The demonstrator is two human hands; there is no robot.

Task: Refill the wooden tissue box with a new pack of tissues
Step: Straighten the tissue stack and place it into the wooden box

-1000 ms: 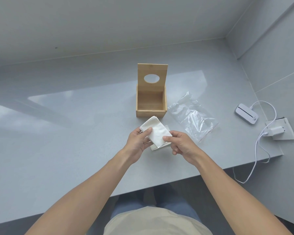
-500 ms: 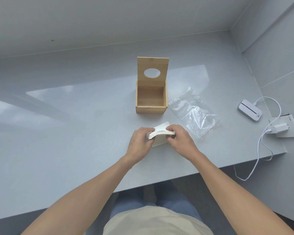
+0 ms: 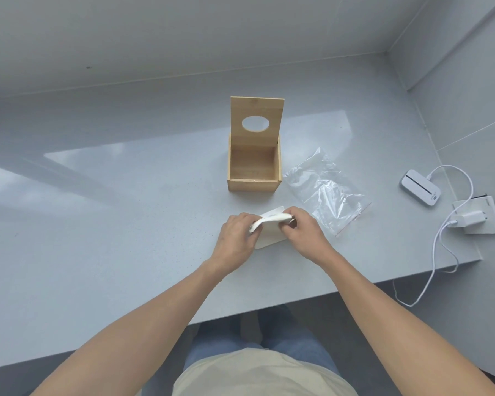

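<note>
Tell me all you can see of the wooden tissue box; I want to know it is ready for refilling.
The wooden tissue box is a light, bamboo-like square box standing upright on the grey table. Its hinged lid, with an oval opening, stands raised at the back. The inside looks empty. Neither hand touches it; a clear plastic bag lies just to its right.

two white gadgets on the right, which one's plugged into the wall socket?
The small white charger block, seated in the white socket plate. The flat white device with the dark stripe lies apart, linked by a white cable.
</note>
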